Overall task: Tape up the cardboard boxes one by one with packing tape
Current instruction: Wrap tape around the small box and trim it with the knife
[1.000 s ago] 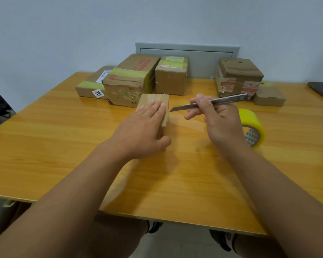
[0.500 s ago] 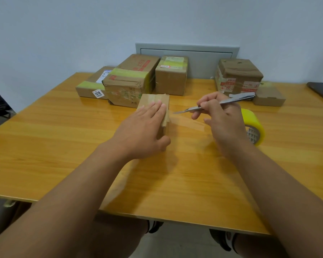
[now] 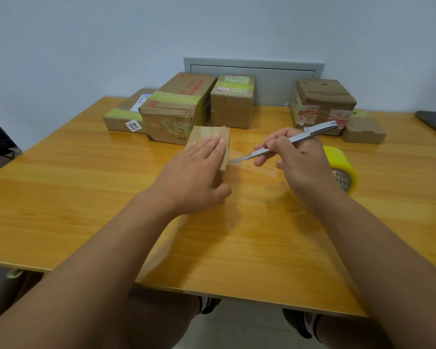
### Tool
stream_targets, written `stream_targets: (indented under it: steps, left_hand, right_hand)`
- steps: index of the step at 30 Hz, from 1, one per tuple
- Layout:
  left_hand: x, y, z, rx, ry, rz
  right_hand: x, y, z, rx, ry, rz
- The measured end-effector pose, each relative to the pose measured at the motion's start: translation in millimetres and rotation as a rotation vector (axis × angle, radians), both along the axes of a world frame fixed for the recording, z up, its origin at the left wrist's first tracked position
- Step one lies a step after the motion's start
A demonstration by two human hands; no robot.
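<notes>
Box (image 3: 209, 137): mid-bench (image 3: 61, 197), just ahead of us, under our left hand (image 3: 194, 177).
Left grip: palm flat, fingers straight on the lid, thumb down the near right side; it presses, holds nothing.
Right grip: our right hand (image 3: 297, 162) has its fingers curled round a knife (image 3: 295, 139), held like a pen.
Key relation: box lies left of the knife; blade tip sits at its upper right edge, touching or nearly so. We judge a clear tape strand runs from there to the roll (image 3: 342, 170), well right.
Knife axis: slants from far right down to near left.
Next: we judge the cut goes at that edge.
</notes>
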State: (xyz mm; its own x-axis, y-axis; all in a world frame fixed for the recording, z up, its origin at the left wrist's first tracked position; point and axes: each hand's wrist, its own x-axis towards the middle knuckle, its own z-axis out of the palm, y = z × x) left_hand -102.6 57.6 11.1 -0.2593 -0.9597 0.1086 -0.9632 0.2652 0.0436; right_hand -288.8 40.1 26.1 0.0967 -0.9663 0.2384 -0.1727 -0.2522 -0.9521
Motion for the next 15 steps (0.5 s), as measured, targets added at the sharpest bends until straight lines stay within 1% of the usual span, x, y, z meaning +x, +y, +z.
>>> stream_targets:
  steps: [7, 15]
  left_hand:
    - [0.2, -0.7, -0.7, -0.002, -0.005, -0.003]
    - [1.9, -1.5, -1.9, -0.006, -0.002, -0.008]
  right_hand:
    - [-0.6, -1.8, 0.9, 0.010, 0.004, 0.001]
    - [0.2, -7.1, -10.2, -0.072, 0.120, -0.008]
